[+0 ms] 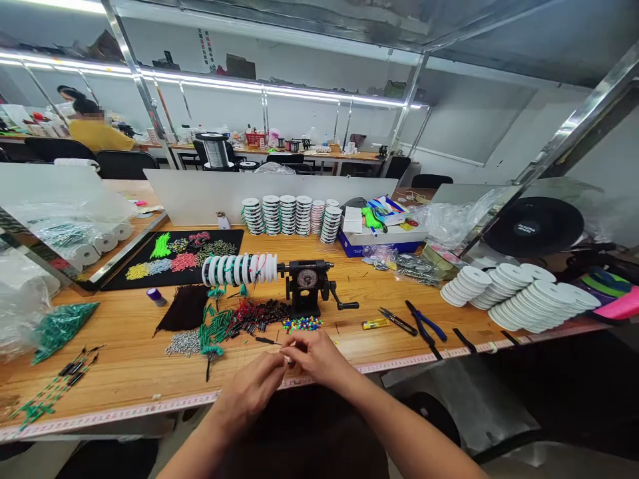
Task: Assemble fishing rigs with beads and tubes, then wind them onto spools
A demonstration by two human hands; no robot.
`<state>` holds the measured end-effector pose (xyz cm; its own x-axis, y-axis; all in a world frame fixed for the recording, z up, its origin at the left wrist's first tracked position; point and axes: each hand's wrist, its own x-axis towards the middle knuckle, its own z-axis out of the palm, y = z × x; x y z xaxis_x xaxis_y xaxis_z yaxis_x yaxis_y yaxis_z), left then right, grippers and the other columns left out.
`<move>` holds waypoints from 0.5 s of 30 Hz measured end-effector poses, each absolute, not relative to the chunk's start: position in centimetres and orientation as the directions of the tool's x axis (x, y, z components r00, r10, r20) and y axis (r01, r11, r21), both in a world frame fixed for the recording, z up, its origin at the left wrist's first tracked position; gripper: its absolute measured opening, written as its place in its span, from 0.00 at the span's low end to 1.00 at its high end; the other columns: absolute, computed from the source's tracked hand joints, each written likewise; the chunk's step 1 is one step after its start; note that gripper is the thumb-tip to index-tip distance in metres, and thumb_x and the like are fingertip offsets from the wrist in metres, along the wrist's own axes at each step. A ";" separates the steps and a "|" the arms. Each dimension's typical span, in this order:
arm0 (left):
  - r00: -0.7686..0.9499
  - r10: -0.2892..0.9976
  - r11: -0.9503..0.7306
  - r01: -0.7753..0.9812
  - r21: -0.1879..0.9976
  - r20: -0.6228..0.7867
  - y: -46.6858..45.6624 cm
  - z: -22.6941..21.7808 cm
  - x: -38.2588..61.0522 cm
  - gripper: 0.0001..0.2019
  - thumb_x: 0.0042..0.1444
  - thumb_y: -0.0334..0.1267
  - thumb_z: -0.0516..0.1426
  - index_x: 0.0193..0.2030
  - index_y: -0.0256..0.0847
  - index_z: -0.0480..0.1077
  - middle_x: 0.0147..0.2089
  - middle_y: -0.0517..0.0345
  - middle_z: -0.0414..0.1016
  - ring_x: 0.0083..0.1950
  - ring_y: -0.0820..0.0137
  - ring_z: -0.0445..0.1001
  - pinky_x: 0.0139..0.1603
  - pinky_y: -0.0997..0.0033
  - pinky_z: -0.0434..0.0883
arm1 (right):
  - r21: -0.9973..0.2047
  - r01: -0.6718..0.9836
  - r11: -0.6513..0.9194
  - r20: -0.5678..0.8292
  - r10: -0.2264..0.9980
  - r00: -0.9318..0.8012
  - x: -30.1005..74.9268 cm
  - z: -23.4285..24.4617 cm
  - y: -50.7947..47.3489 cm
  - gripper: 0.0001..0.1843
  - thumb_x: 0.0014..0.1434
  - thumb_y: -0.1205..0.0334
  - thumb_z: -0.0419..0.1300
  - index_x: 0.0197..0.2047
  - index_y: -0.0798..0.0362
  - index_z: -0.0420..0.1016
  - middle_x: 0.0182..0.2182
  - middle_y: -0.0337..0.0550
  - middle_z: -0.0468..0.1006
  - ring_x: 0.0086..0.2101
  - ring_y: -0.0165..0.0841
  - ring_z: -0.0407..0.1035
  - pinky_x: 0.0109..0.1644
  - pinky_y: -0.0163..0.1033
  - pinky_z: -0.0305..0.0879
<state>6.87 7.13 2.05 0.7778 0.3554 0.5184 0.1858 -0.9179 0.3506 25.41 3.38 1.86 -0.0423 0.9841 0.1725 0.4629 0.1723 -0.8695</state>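
Observation:
My left hand (252,389) and my right hand (314,356) meet at the front edge of the wooden workbench (130,359), fingertips pinched together around a tiny dark piece I cannot make out. Just beyond them lie a small heap of coloured beads (302,324), a scatter of red and black small parts (254,313), and green tubes (212,327). Behind these stands a black hand-crank winder (307,286) carrying a row of white spools (239,269) on its shaft.
Pliers with blue handles (424,324), scissors (397,320) and a yellow item (375,323) lie to the right. White spool stacks (519,293) sit far right, more spools (292,215) at the back. A black mat (114,278) holds sorted coloured parts. A person in yellow (97,132) sits far left.

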 end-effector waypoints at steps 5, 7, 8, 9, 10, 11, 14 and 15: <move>0.668 0.518 -0.830 0.241 0.503 0.534 6.9 2.4 7.7 0.09 0.61 0.26 0.54 0.37 0.42 0.73 0.38 0.55 0.76 0.38 0.70 0.78 0.40 0.73 0.77 | -0.890 0.436 0.134 0.183 0.981 0.071 25.0 2.2 4.1 0.04 0.59 0.64 0.64 0.32 0.53 0.77 0.26 0.36 0.78 0.25 0.28 0.68 0.31 0.31 0.61; 0.530 0.703 -0.670 0.271 0.691 0.474 6.4 2.5 8.1 0.06 0.57 0.29 0.57 0.30 0.42 0.72 0.35 0.57 0.73 0.32 0.71 0.75 0.32 0.76 0.74 | -0.918 0.382 0.101 0.216 0.939 0.269 24.3 1.8 2.6 0.08 0.62 0.58 0.61 0.35 0.53 0.75 0.31 0.40 0.78 0.27 0.28 0.66 0.32 0.33 0.62; 0.487 0.764 -0.586 0.249 0.771 0.423 6.1 2.4 8.2 0.06 0.56 0.31 0.58 0.28 0.41 0.71 0.33 0.58 0.72 0.31 0.72 0.73 0.29 0.76 0.73 | -0.946 0.315 0.080 0.189 0.924 0.332 23.9 1.5 1.7 0.11 0.63 0.54 0.60 0.36 0.53 0.74 0.32 0.40 0.77 0.25 0.28 0.65 0.31 0.33 0.62; 0.468 0.801 -0.511 0.211 0.833 0.372 5.9 2.3 8.3 0.06 0.55 0.32 0.59 0.27 0.41 0.71 0.31 0.58 0.71 0.30 0.72 0.73 0.29 0.76 0.72 | -0.973 0.223 0.053 0.131 0.929 0.347 23.5 1.1 0.8 0.13 0.63 0.51 0.60 0.37 0.53 0.73 0.31 0.40 0.77 0.23 0.27 0.65 0.28 0.33 0.62; 0.462 0.824 -0.446 0.170 0.879 0.329 5.8 2.2 8.3 0.06 0.54 0.34 0.60 0.26 0.41 0.72 0.30 0.58 0.71 0.31 0.71 0.73 0.29 0.76 0.72 | -0.992 0.123 0.019 0.057 0.948 0.312 23.1 0.7 -0.1 0.16 0.62 0.48 0.61 0.38 0.53 0.73 0.30 0.39 0.76 0.21 0.27 0.65 0.25 0.32 0.61; 0.463 0.835 -0.397 0.135 0.908 0.296 5.6 2.1 8.2 0.06 0.54 0.35 0.60 0.27 0.40 0.73 0.29 0.58 0.71 0.31 0.70 0.73 0.30 0.75 0.73 | -0.999 0.048 -0.018 -0.006 0.970 0.243 22.7 0.3 -1.0 0.17 0.62 0.46 0.60 0.39 0.53 0.73 0.29 0.39 0.76 0.20 0.27 0.66 0.22 0.32 0.60; 0.466 0.846 -0.347 0.108 0.932 0.261 5.4 1.8 8.0 0.05 0.54 0.36 0.61 0.29 0.40 0.77 0.30 0.57 0.72 0.32 0.70 0.74 0.31 0.74 0.73 | -0.981 0.178 0.076 0.107 0.979 0.174 22.0 -0.2 -2.9 0.14 0.67 0.51 0.56 0.38 0.52 0.75 0.28 0.42 0.77 0.24 0.32 0.72 0.27 0.34 0.66; 0.464 0.843 -0.366 0.121 0.923 0.273 5.3 1.7 8.0 0.05 0.54 0.36 0.61 0.29 0.41 0.77 0.31 0.57 0.72 0.32 0.70 0.74 0.31 0.75 0.73 | -0.930 0.325 0.175 0.242 0.954 0.179 22.0 -0.1 -3.3 0.13 0.69 0.55 0.54 0.37 0.52 0.76 0.30 0.44 0.78 0.29 0.34 0.74 0.32 0.36 0.69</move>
<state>7.97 5.32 1.75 0.4644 0.8425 0.2729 0.1214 -0.3658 0.9227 22.02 -3.26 -0.10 0.1792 0.9536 0.2419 0.3247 0.1747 -0.9295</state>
